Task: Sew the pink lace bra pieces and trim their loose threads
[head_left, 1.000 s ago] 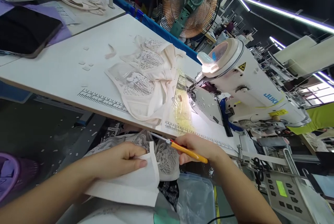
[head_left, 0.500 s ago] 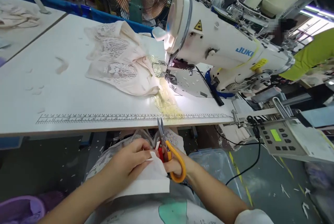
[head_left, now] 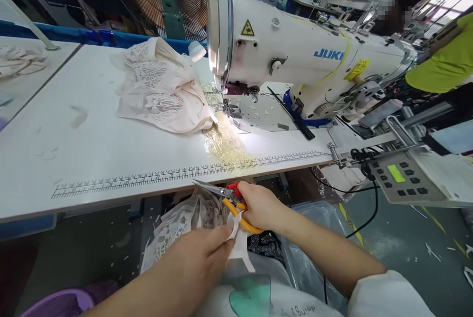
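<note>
My right hand (head_left: 264, 208) grips a pair of scissors (head_left: 220, 191) by its orange and red handles. The blades point left, close to the table's front edge, and look nearly closed. Just below, my left hand (head_left: 201, 263) is closed, thumb against fingers, on a piece of white fabric (head_left: 239, 245) with a narrow strip hanging from it. White lace fabric (head_left: 173, 226) lies over my lap, to the left of the scissors. A cream lace garment (head_left: 158, 88) rests on the white table, beside the needle area of the sewing machine (head_left: 273, 39).
A ruler scale (head_left: 158, 176) runs along the table's front edge. Crumpled yellowish film (head_left: 225, 144) and black tweezers (head_left: 295, 117) lie near the machine. A control panel (head_left: 402, 176) juts out at right, above a clear bin (head_left: 318, 218). A fan (head_left: 172, 7) stands behind the table.
The scissors have swung from pointing up at the table to pointing left. My right hand has risen and turned its back upward. The left hand has moved lower right with the white fabric.
</note>
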A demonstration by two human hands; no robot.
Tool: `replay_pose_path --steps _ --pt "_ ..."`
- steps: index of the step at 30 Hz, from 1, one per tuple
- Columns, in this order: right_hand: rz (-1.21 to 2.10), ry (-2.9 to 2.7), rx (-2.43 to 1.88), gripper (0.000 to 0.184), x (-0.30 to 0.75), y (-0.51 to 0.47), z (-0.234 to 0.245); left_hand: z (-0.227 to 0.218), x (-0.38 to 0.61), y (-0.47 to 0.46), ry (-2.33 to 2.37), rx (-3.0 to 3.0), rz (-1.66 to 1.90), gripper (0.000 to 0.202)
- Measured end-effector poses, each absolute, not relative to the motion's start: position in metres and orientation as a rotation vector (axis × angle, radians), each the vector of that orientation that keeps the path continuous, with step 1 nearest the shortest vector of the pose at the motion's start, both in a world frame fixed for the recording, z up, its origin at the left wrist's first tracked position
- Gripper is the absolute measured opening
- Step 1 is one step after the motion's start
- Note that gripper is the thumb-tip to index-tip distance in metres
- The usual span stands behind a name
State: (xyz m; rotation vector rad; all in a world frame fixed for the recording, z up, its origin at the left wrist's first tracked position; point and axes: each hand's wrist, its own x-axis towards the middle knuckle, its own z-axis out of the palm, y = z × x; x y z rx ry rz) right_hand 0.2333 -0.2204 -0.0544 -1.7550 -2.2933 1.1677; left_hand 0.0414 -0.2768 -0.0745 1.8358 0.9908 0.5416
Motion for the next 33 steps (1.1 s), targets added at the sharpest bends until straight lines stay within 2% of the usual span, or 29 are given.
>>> replay_pose_path --steps 4,7,9,11,18,22,25,33 --pt "1.309 -2.128 -1.676 0.032 0.244 -0.223 -0.070 -0.070 0.040 -0.277 1.041 1.848 0.590 0.022" --pt "1.720 -1.685 -1.251 0.044 0.253 -0.231 -0.083 -0.058 0.035 -0.267 1.176 1.762 0.630 0.024" --pt "1.834 -1.388 -0.983 0.054 0.255 -0.238 -0.091 -0.054 0.033 -0.263 1.268 1.646 0.641 0.024" --pt "1.778 -1.304 -0.937 0.053 0.252 -0.244 -0.097 -0.056 0.032 -0.261 1.304 1.546 0.674 0.023" --pt "1.368 -1.443 -1.104 0.024 0.241 -0.260 -0.099 -0.063 0.036 -0.272 1.452 1.293 0.822 0.021" --pt "1.174 -1.568 -1.048 0.011 0.242 -0.265 -0.092 -0.059 0.038 -0.274 1.388 0.881 0.851 0.045" --pt "1.099 -1.667 -0.947 0.010 0.245 -0.269 -0.086 -0.060 0.038 -0.271 1.179 0.677 0.835 0.056" --pt "0.955 -1.765 -0.870 0.017 0.250 -0.275 -0.084 -0.055 0.041 -0.267 0.959 0.463 0.704 0.057"
